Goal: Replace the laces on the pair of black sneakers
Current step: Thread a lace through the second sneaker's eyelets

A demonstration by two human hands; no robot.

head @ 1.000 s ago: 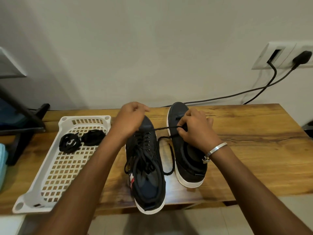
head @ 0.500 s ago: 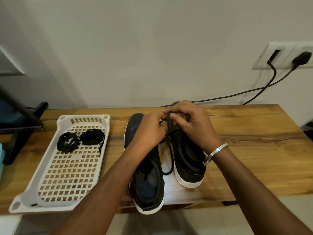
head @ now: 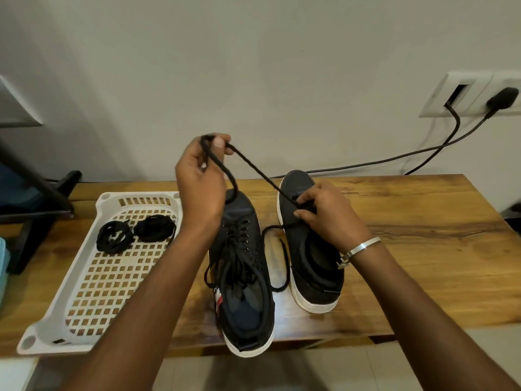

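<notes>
Your left hand (head: 201, 176) is pinching a loop of the black lace (head: 255, 172) between thumb and curled fingers, raised above the sneakers; your right hand (head: 324, 213) is gripping the same lace low on the right sneaker (head: 310, 266), fingers curled round it at the eyelets; the lace is running taut on a slant from the raised hand down to the lower one, with a slack tail curling on the wooden table (head: 408, 249) between the two shoes; it is looking light, soft and limp, so it is likely to slip or tangle, and you are best taking it near its end and keeping tension on it; both sneakers are lying side by side, long axes running away from you, toes toward the wall; the left sneaker (head: 242, 277) is sitting laced, its heel overhanging the table edge; two coiled laces (head: 135, 234) are resting in the white basket (head: 56, 314) to your left
</notes>
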